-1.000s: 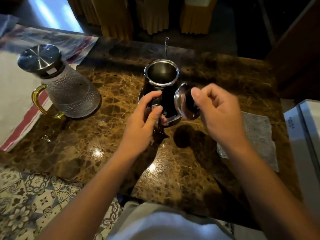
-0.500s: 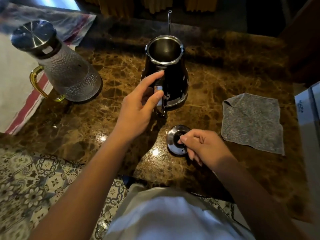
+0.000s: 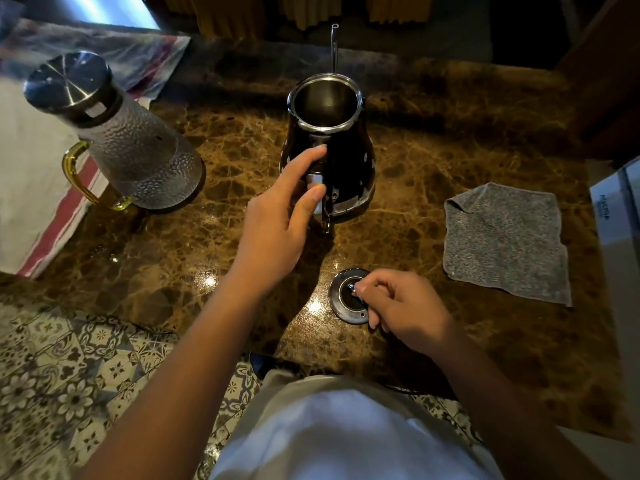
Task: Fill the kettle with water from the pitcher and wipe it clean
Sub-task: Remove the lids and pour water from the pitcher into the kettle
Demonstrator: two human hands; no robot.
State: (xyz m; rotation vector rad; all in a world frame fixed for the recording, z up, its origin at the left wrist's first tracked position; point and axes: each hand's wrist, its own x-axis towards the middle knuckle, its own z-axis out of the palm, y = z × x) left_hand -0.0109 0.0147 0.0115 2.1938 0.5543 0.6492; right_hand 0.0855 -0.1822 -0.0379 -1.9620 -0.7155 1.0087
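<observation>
Right fingers (image 3: pixel 372 292) still pinch lid (image 3: pixel 348 296), now tabled | left fingers (image 3: pixel 304 164) spread off kettle (image 3: pixel 329 143)

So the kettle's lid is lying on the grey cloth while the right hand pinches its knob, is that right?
Not quite. The head view shows the lid lying on the bare marble table, beside the grey cloth and apart from it. The right hand does pinch its knob.

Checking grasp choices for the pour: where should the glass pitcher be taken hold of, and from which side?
By the yellow loop handle, which sticks out from the pitcher on the side away from the kettle. Come in from that far left side; the textured body widens downward, so probably too broad for a sure one-handed grip.
</observation>
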